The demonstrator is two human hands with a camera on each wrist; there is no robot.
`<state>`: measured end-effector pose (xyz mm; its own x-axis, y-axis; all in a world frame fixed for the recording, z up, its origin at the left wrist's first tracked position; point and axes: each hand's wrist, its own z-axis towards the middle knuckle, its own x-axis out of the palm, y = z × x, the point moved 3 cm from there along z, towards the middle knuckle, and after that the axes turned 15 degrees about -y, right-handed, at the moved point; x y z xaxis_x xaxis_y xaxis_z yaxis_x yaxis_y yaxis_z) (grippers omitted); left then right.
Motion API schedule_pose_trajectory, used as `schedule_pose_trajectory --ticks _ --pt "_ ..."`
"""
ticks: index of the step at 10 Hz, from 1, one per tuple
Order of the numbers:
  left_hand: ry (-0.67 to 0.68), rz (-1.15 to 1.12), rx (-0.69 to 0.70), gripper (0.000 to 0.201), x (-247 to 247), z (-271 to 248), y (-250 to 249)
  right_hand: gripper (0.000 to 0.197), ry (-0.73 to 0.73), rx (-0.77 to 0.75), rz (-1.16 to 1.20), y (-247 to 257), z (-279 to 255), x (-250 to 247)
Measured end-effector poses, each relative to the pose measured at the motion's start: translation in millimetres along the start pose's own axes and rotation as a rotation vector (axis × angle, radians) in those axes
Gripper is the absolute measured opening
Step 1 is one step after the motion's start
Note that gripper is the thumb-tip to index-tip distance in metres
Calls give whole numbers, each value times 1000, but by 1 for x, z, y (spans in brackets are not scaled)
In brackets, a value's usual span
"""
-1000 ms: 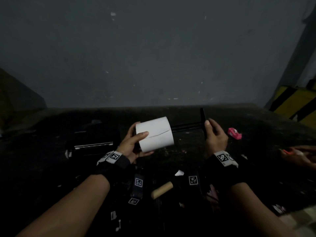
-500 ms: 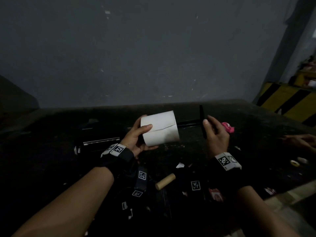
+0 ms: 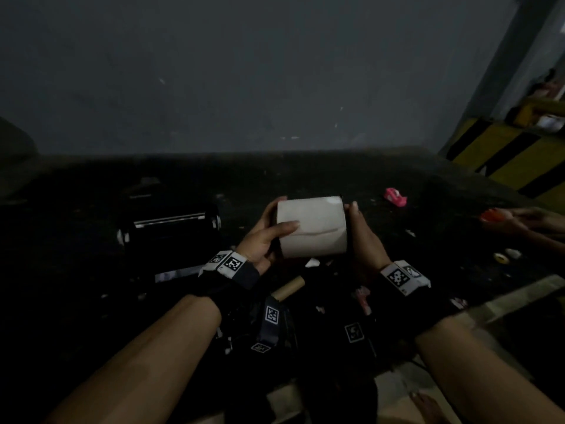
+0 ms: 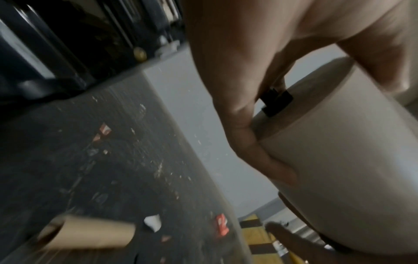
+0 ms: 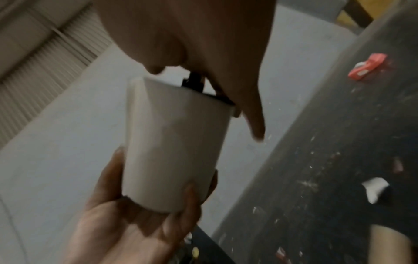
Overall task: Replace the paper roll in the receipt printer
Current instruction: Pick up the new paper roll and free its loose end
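Since a second ago, the black spindle that stuck out well to the right of the paper roll (image 3: 312, 228) has gone almost fully inside it, and the right hand (image 3: 363, 240) has closed in against the roll's right end. Only a black stub (image 4: 276, 101) shows at the left end, and another bit of the spindle shows at the right end in the right wrist view.

Nearest the body, an empty cardboard core (image 3: 289, 288) lies on the dark surface (image 3: 428, 209), just below the hands. Above it the left hand (image 3: 263, 240) grips the roll, thumb across the front and fingers curled behind. The right hand presses the end of the roll; whether its fingers pinch the spindle's flange I cannot tell.

Beyond the left hand, further left, sits the black printer (image 3: 171, 231), seemingly open. A pink item (image 3: 395, 196) lies beyond the right hand.

The step in hand looks like seating the new roll on its spindle. Next, the loaded roll likely needs carrying left and lowering into the printer, spindle ends lined up with their slots.
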<state>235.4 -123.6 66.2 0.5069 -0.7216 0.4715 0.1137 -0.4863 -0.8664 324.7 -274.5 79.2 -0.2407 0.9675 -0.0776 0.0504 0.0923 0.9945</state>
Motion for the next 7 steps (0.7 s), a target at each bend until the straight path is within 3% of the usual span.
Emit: schedule_pose_trajectory --ticks 1,3,5,6,7 --pt "-22 51 -7 53 8 -1 17 85 49 109 -20 -6 8 -8" --pt "-74 179 -73 66 35 6 56 62 34 96 -23 -30 30 -39" --pt "-170 240 -148 58 61 42 101 83 -26 185 111 -70 77 -80" --pt "-493 382 -200 62 50 68 141 66 -44 205 150 -87 100 -101" --pt "-608 795 -183 39 50 79 170 54 -70 219 99 -95 120 -121"
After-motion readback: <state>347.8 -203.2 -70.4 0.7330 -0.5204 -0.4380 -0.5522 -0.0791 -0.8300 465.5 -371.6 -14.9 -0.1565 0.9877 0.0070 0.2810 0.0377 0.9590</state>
